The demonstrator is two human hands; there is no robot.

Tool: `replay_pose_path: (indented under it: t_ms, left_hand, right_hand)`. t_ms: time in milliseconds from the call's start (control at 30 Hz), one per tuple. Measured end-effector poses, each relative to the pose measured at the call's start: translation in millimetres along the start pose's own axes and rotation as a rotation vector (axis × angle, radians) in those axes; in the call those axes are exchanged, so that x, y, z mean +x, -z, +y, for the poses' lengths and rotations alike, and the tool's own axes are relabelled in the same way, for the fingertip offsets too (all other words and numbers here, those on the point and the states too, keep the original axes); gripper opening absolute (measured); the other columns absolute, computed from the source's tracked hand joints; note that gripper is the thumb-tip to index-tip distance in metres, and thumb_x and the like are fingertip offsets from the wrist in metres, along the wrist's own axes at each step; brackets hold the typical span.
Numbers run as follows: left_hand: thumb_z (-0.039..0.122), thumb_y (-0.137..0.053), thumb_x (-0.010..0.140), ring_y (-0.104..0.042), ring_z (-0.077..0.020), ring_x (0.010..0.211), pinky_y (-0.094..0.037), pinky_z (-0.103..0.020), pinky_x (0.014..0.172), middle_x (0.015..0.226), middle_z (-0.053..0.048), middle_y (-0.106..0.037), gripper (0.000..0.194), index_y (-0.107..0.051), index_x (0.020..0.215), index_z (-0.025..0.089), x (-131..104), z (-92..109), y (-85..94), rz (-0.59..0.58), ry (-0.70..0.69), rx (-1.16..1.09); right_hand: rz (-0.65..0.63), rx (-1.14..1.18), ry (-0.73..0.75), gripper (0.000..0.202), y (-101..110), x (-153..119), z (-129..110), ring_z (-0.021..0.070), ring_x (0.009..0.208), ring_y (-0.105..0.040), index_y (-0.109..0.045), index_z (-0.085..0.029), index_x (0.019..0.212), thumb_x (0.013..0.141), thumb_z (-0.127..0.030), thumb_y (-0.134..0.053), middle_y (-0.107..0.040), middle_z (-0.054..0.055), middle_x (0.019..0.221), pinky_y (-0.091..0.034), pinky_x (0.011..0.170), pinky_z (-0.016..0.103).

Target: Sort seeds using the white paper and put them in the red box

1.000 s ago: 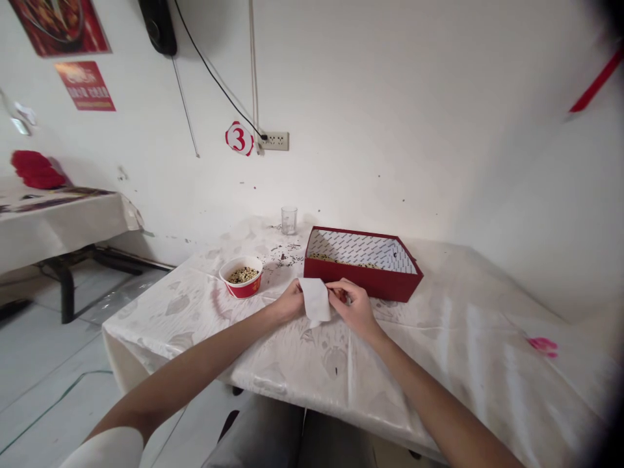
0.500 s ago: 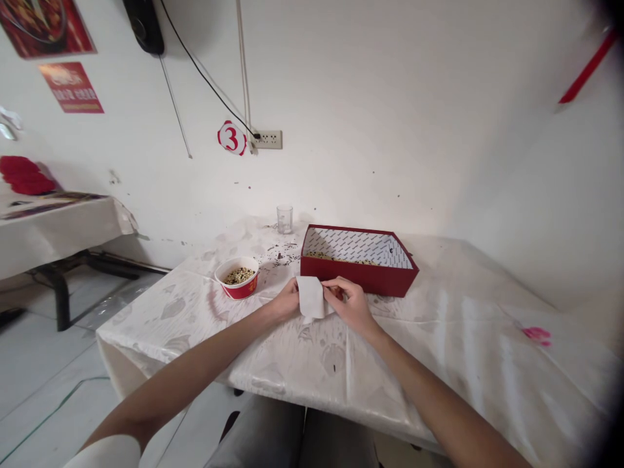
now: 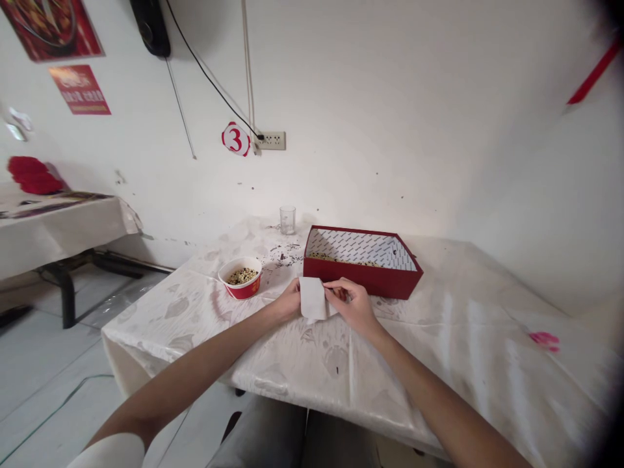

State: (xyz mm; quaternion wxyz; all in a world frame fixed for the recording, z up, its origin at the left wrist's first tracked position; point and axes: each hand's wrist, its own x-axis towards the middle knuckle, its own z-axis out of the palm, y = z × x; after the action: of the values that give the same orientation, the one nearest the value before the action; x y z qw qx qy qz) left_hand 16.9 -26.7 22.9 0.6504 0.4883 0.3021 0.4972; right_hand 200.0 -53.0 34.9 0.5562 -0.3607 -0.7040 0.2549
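A small white paper-like piece [image 3: 312, 298], perhaps a pouch or folded sheet, is held above the table in front of the red box. My left hand [image 3: 291, 299] is closed on its left edge, fingers partly hidden behind it. At its upper right edge, my right hand [image 3: 351, 303] pinches with thumb and forefinger, the other fingers curled. Just behind the hands stands the dark red open box [image 3: 363, 276], its patterned lining showing and a layer of mixed pale and dark grains at the bottom. Left of my left hand is a red and white bowl [image 3: 240, 286] holding similar grains.
A clear glass [image 3: 287, 220] stands at the back near the wall, with dark shreds [image 3: 285, 255] scattered before it. A patterned plastic cloth covers the table [image 3: 195, 331]. A power strip [image 3: 272, 140] is on the wall; another table [image 3: 63, 224] stands at left.
The whole view has shifted slightly, so everything sits a little further right. Both hands keep their hold on the white piece, with hardly any movement.
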Motion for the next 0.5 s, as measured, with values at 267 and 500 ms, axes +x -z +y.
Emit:
replay_pose_path:
  t_ms: [267,500]
  left_hand:
    - [0.03,-0.092,0.058,-0.066,-0.0199,0.071,-0.049,-0.03,0.069,0.079,-0.008,-0.076,0.033,-0.078,0.082,0.014,0.9,-0.7,2.2,-0.015,0.026,-0.034]
    - [0.032,-0.091,0.063,-0.069,-0.0206,0.075,-0.053,-0.032,0.075,0.087,-0.011,-0.078,0.035,-0.079,0.089,0.012,0.3,1.6,0.6,-0.083,-0.036,0.006]
  right_hand:
    - [-0.007,0.025,0.008,0.013,0.8,0.3,1.7,0.0149,0.065,-0.047,-0.082,-0.022,0.094,0.089,-0.031,-0.073,-0.054,-0.001,0.068,-0.04,0.063,0.031]
    - [-0.005,0.02,0.004,0.015,1.7,0.9,0.4,0.0146,0.065,-0.047,-0.082,-0.023,0.097,0.09,-0.032,-0.072,-0.054,-0.002,0.067,-0.041,0.064,0.031]
